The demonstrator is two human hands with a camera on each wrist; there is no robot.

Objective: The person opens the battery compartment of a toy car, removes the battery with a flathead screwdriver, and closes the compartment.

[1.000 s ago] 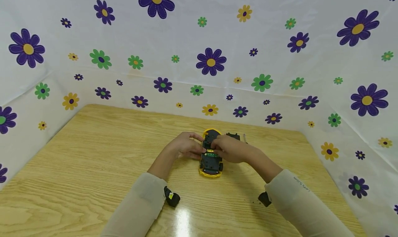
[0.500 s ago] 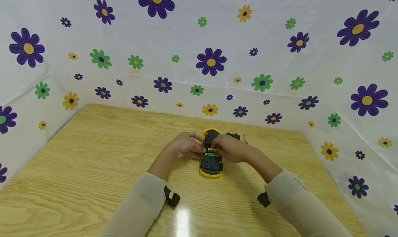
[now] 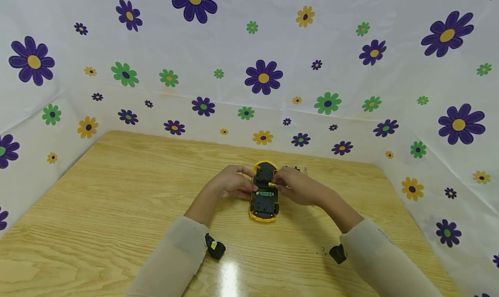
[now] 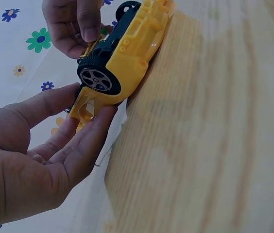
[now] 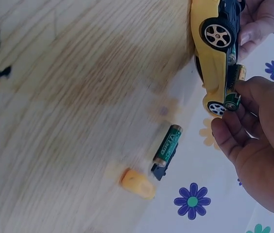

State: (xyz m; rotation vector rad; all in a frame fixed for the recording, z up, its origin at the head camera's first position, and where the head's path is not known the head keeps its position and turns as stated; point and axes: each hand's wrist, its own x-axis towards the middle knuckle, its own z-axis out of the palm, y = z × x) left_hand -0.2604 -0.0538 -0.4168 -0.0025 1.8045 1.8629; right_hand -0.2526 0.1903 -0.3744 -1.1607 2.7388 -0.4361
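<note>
A yellow toy car (image 3: 266, 210) lies upside down on the table, its black underside up and the battery compartment uncovered. My left hand (image 3: 235, 182) grips the car's left side between thumb and fingers, near a wheel (image 4: 98, 79) in the left wrist view. Between the thumb and fingers of my right hand (image 3: 298, 186) is a gold and green battery (image 5: 236, 87), pinched just over the compartment's right side. Another green battery (image 3: 265, 194) sits inside the compartment. The left hand's fingertips are partly hidden by the car.
In the right wrist view a loose green battery (image 5: 168, 145) lies against a black plastic piece (image 5: 159, 171). Beside them is a yellow-orange object (image 5: 137, 183), blurred. A flower-patterned sheet (image 3: 263, 115) stands behind the wooden table (image 3: 136, 193).
My right hand has shifted slightly right and drawn the gold battery up and rightward, so more of the compartment shows. The left hand and the car stay in place.
</note>
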